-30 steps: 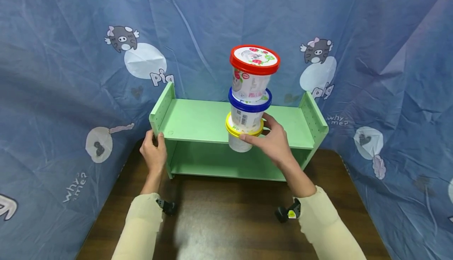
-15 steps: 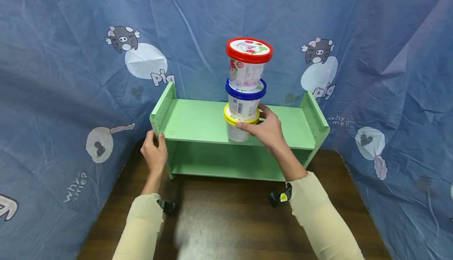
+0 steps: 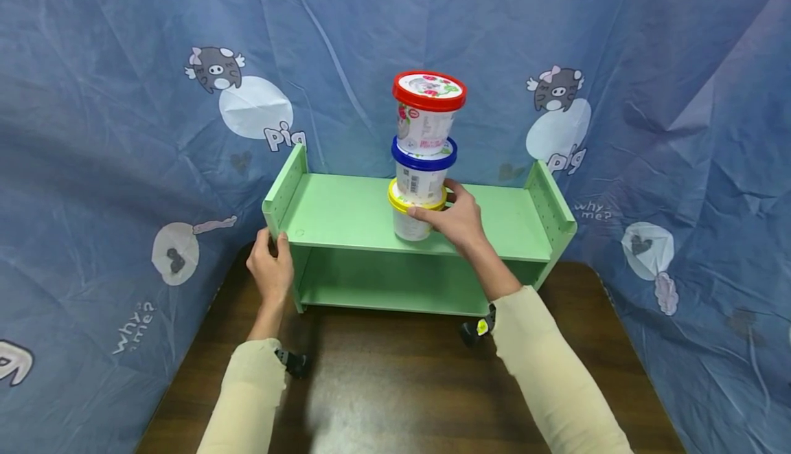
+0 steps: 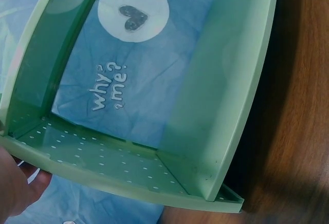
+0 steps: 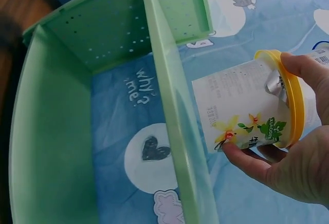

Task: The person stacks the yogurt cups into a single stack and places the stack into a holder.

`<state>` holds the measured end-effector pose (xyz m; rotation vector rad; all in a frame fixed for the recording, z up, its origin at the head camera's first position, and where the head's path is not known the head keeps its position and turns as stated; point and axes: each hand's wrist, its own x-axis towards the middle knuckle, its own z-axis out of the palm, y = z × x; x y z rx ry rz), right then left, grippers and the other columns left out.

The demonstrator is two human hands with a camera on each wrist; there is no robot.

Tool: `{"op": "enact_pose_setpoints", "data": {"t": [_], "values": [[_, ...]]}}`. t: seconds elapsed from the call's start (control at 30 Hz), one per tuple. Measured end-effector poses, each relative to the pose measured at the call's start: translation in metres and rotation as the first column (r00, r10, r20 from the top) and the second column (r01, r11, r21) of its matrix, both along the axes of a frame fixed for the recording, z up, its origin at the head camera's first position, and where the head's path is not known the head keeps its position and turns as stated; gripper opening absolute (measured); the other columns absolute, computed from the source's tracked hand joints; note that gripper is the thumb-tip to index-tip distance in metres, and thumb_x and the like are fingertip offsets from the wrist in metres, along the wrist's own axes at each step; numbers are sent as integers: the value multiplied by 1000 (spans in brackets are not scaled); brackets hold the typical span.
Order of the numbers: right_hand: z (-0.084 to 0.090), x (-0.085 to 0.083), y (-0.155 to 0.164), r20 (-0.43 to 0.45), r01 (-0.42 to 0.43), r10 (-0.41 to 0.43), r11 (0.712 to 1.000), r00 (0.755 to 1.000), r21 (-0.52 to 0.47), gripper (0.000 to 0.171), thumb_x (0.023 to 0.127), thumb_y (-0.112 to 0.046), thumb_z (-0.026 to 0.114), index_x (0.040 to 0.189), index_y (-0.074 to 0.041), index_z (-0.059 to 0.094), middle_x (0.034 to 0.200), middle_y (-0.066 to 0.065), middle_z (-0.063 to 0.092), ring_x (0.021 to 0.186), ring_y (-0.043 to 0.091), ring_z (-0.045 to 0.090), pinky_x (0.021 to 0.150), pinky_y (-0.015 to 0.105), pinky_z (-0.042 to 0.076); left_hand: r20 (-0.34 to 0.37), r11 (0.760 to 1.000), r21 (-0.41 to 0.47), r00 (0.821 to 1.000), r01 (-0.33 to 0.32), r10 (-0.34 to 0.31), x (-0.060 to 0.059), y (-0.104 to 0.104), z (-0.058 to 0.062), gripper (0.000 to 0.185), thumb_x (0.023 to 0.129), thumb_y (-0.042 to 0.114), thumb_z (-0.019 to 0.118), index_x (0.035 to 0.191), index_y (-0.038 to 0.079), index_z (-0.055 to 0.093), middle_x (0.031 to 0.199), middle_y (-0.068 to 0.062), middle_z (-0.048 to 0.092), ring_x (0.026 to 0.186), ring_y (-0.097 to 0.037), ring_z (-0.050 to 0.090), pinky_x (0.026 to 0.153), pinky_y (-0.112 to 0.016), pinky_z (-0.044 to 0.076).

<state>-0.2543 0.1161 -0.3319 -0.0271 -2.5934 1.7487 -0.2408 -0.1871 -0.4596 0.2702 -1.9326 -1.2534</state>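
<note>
Yellow-lidded tub [image 3: 413,215] is the bottom of a stack of three: on it sits a blue-lidded tub [image 3: 423,169], and on that a red-lidded tub [image 3: 428,114]. The right hand [image 3: 456,219] grips the yellow-lidded tub, fingers and thumb curled round its rim and side; the right wrist view shows the thumb under the label and the fingers over the yellow lid edge [image 5: 289,95]. The tub's base is at, or just above, the top board of the green shelf [image 3: 346,210], near the board's middle; I cannot tell whether it touches yet.

Against the views from a second and half a second ago, the stack has gone from in front of the shelf's front edge, base hanging below board level, to up and back over the board, and it stands straighter. The right forearm has stretched forward with it. My judgement is that the stack is all but set down on the top board, and only the release is left.

At the shelf's left end the left hand [image 3: 270,266] holds the side panel, fingers wrapped round its front edge, just as in the earlier views; it appears to steady the shelf. The left wrist view shows only a sliver of that hand against the perforated panel [image 4: 97,157].

The shelf stands on a dark wooden table [image 3: 395,378], its lower compartment open to the front. Behind and to both sides of the shelf hangs a blue cloth [image 3: 123,97] printed with cartoon pigs, white circles and the words "pig" and "why me".
</note>
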Motion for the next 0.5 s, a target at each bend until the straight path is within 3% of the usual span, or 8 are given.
{"op": "enact_pose_setpoints", "data": {"t": [0.3,0.5], "values": [[-7,-4,-6,-24,6,-4,998,1000,63,90,72,-38,84,147,-20,38,141,9,53,127,26,53,97,44,50,-11,1000,4,1000,-1,1,0,-1,-1,23,93,14,60,110,-1,64,102,-25,66,91,-39,61,82,-51,47],[-9,-4,-7,-4,8,-7,998,1000,63,93,72,-38,83,149,-19,35,144,9,51,129,26,52,99,44,49,-16,1000,-8,1000,-4,3,0,0,-1,23,92,14,60,109,-1,64,101,-26,67,91,-39,61,81,-47,47]]}}
